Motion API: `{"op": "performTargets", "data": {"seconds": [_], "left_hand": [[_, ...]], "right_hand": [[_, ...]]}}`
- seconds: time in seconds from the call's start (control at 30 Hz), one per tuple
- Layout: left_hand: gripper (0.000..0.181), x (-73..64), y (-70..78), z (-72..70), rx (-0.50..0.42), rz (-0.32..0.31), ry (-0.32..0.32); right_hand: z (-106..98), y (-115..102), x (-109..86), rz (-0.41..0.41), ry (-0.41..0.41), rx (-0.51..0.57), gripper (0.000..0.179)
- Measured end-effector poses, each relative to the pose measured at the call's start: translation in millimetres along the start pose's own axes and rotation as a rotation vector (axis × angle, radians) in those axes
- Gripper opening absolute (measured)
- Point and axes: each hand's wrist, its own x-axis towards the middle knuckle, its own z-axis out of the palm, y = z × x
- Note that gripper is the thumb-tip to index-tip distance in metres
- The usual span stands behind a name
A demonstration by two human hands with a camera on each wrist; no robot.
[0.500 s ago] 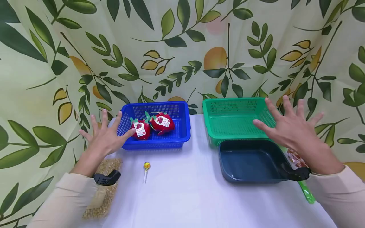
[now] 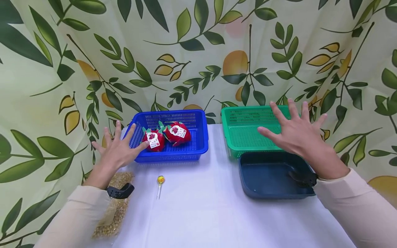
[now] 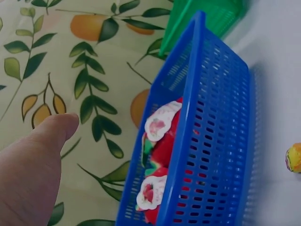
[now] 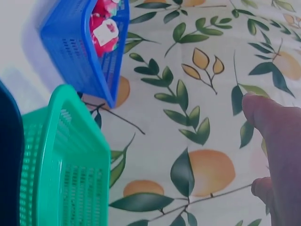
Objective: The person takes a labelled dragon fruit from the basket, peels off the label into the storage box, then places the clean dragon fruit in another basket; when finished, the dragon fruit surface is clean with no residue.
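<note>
My left hand (image 2: 118,151) hovers with spread fingers at the left end of a blue basket (image 2: 173,157), holding nothing. Inside that basket lie two red dragon fruits (image 2: 154,141) with white labels, side by side. My right hand (image 2: 296,132), fingers also spread, is held above the right part of a green basket (image 2: 245,136), which has nothing visible in it. In the left wrist view the thumb (image 3: 59,129) stands apart from the blue basket (image 3: 221,94). The right wrist view shows fingers (image 4: 277,122) away from the green basket (image 4: 77,155).
A dark blue tub (image 2: 266,179) stands in front of the green basket. A lollipop (image 2: 160,181) lies on the white table (image 2: 198,210). Under my left forearm is a clear bag of beige grains or beans (image 2: 114,217). A leaf-patterned curtain (image 2: 198,55) hangs behind.
My right hand has moved left, over the green basket, and its forearm now covers the packet and green handle seen at the right before. The left hand has shifted slightly right.
</note>
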Motion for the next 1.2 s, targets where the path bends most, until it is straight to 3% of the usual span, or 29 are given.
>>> {"op": "performTargets", "data": {"seconds": [0.37,0.7,1.2], "left_hand": [[0.096,6.4,-14.8,16.4,-0.039,0.039,0.02],[0.094,10.4,-27.7,32.7,-0.07,0.036,0.022],[0.092,19.4,-38.0,55.3,-0.123,0.018,0.023]], "right_hand": [[7.4,-30.0,16.6,-0.046,-0.014,0.029,0.091],[18.6,-51.8,31.5,-0.113,0.007,0.066,0.09],[29.6,-75.1,41.4,-0.148,0.016,0.091,0.094]]}}
